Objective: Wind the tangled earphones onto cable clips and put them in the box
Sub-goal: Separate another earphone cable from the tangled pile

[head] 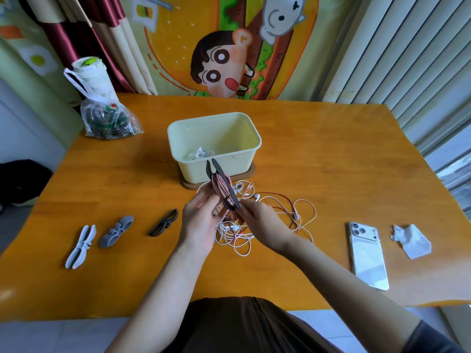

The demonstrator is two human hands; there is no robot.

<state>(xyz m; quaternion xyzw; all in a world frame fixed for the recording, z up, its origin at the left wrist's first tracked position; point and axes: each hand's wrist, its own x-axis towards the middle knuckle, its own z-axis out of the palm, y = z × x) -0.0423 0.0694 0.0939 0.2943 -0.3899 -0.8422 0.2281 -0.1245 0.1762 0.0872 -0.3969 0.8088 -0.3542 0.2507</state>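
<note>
I hold a dark cable clip (222,184) wound with pinkish-red earphone cable upright above the table, just in front of the pale yellow box (251,149). My left hand (201,220) grips its left side and my right hand (260,222) pinches its lower end. A tangle of white and red earphones (288,212) lies under my hands. Inside the box lies a wound white bundle (200,153). To the left lie three loose clips: a black clip (164,222), a grey clip (116,231) and a white clip (81,247).
A white phone (368,254) and a crumpled tissue (411,240) lie at the right. A plastic bag of clips (108,118) and a wrapped cup (89,75) stand at the back left. The box rests on a brown wooden lid (251,173). The table edge (76,315) is near me.
</note>
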